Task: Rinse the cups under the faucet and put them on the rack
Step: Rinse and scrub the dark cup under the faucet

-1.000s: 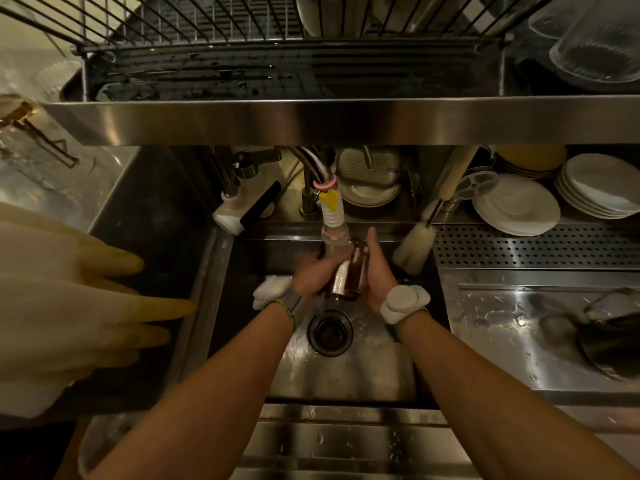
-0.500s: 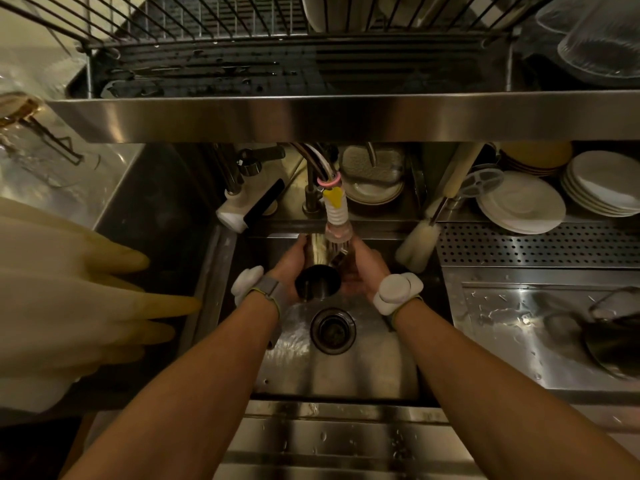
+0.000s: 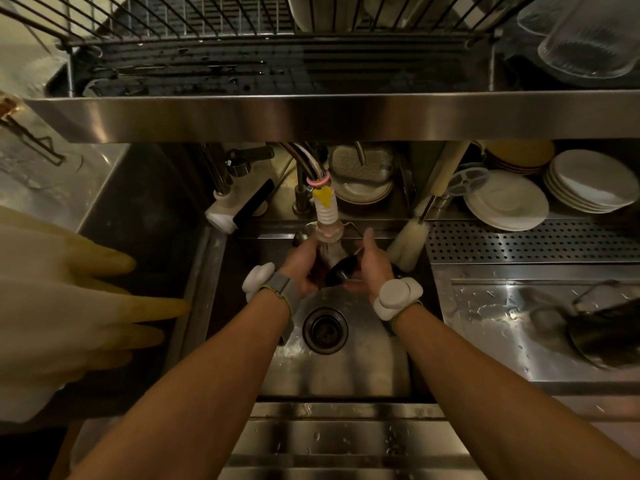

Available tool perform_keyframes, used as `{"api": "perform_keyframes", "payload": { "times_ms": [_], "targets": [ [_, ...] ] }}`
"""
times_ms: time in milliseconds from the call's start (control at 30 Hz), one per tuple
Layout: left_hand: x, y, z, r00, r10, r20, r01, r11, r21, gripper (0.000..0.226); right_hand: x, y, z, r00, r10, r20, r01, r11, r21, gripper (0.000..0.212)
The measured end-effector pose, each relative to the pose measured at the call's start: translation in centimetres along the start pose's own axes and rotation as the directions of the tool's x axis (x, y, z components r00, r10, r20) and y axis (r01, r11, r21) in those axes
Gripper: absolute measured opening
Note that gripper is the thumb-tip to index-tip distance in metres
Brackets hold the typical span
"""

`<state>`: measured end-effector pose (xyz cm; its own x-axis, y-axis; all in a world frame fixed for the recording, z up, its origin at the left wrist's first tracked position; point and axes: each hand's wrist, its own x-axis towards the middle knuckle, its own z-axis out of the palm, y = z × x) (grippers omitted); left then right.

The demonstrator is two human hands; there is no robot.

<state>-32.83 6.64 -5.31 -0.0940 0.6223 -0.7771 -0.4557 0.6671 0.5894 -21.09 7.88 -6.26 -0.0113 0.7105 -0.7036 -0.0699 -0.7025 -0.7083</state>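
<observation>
I hold a dark metal cup (image 3: 337, 270) with both hands directly under the faucet nozzle (image 3: 327, 220), which has a white ribbed hose and a yellow tag. Water runs onto the cup. My left hand (image 3: 299, 266) grips its left side and my right hand (image 3: 372, 268) cups its right side, thumb raised. The cup is tilted with its dark opening toward me. All this is over the steel sink (image 3: 374, 362), above the drain (image 3: 325, 329). The wire dish rack (image 3: 263, 46) spans the top of the view.
Clear glasses (image 3: 588, 36) sit upside down on the rack's right end. White plates (image 3: 507, 200) are stacked back right, beside a bottle brush (image 3: 407, 244). A dark pot (image 3: 609, 330) lies on the right drainboard. Pale rubber gloves (image 3: 62, 306) hang at left.
The cup has turned in my hands from upright to tilted, its opening now lower and more to the right. Both hands stayed under the faucet.
</observation>
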Motion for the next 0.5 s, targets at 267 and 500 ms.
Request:
{"api": "perform_keyframes", "payload": {
  "times_ms": [267,500],
  "targets": [
    [-0.1,-0.8,-2.1,0.878,0.435,-0.2,-0.339,0.86,0.382,0.084,0.6,1.2,0.8,0.926,-0.355,0.126,0.373,0.821,-0.431,0.053],
    [-1.4,-0.7,-1.1,0.935,0.345,-0.078,-0.295,0.881,0.37,0.063,0.1,2.4,0.6,0.936,-0.318,0.153,0.352,0.847,-0.398,0.105]
  ]
}}
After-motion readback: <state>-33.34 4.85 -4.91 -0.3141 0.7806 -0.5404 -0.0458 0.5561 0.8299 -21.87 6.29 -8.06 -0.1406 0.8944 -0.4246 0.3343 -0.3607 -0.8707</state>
